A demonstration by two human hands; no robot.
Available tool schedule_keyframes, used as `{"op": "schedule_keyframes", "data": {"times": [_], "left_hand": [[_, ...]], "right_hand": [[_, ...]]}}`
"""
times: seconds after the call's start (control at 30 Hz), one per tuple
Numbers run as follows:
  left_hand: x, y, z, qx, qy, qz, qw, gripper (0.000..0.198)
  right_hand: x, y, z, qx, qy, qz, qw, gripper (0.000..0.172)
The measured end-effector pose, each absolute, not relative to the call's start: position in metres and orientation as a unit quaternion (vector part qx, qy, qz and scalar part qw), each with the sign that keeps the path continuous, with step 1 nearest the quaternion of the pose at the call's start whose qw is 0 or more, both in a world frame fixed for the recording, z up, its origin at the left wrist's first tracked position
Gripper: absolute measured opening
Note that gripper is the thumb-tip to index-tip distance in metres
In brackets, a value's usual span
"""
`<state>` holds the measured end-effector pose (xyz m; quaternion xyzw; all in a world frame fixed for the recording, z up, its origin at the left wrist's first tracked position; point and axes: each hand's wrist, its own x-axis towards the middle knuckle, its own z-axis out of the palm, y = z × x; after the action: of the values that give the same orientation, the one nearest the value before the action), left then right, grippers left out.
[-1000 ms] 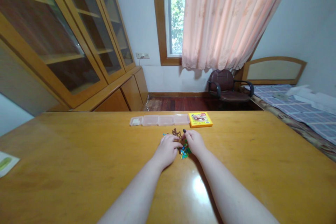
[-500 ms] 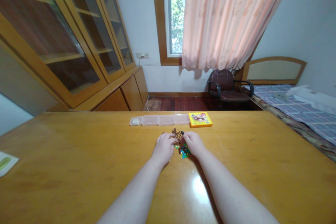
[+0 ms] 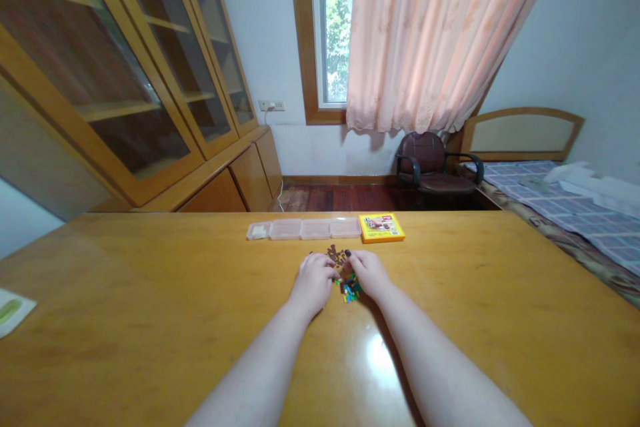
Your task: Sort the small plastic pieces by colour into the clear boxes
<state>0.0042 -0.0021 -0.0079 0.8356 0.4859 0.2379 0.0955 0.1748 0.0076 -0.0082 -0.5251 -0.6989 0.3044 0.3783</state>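
A small heap of tiny coloured pieces [image 3: 349, 288], brown, green and blue, lies on the wooden table [image 3: 150, 293] between my two hands. My left hand [image 3: 312, 281] rests on the table at the heap's left, fingers curled toward the pieces. My right hand [image 3: 367, 271] sits at the heap's right, fingers bent and pinched over the brown pieces [image 3: 336, 255]. What either hand grips is too small to make out. Beyond them lie a row of clear plastic compartment boxes [image 3: 303, 229] and a yellow box [image 3: 381, 227].
A white paper with a green mark [image 3: 11, 310] lies at the table's left edge. Behind the table stand a glass-fronted wooden cabinet [image 3: 125, 73], a dark office chair [image 3: 433, 163], a bed [image 3: 575, 207] at right, and a window with a pink curtain [image 3: 430, 33].
My left hand has shifted slightly left and forward, and my right hand has edged forward over the heap. The pieces between them have been nudged a little.
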Motion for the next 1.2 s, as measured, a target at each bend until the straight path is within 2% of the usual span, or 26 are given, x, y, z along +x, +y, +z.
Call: {"op": "schedule_keyframes", "data": {"times": [0.17, 0.3, 0.47, 0.67, 0.83, 1.07, 1.2], "left_hand": [[0.0049, -0.0026, -0.0033, 0.829, 0.487, 0.254, 0.107, 0.029], [0.0075, -0.0062, 0.0018, 0.852, 0.444, 0.249, 0.127, 0.027], [0.0081, -0.0068, -0.0001, 0.857, 0.440, 0.241, 0.116, 0.027], [0.0071, -0.0036, -0.0062, 0.838, 0.480, 0.239, 0.103, 0.031], [0.0069, -0.0034, -0.0056, 0.825, 0.497, 0.246, 0.107, 0.031], [0.0076, -0.0049, -0.0021, 0.828, 0.487, 0.253, 0.115, 0.030], [0.0077, -0.0053, -0.0026, 0.835, 0.481, 0.244, 0.111, 0.029]], "right_hand": [[0.1748, 0.0058, -0.0099, -0.498, -0.705, 0.342, 0.372, 0.041], [0.1741, 0.0051, -0.0072, -0.526, -0.705, 0.323, 0.349, 0.046], [0.1741, 0.0061, -0.0067, -0.561, -0.678, 0.309, 0.362, 0.050], [0.1733, 0.0051, -0.0072, -0.544, -0.686, 0.333, 0.349, 0.047], [0.1756, 0.0080, -0.0071, -0.559, -0.700, 0.272, 0.351, 0.041], [0.1760, 0.0077, -0.0070, -0.573, -0.688, 0.270, 0.354, 0.050], [0.1752, 0.0083, -0.0086, -0.562, -0.695, 0.275, 0.355, 0.041]]}}
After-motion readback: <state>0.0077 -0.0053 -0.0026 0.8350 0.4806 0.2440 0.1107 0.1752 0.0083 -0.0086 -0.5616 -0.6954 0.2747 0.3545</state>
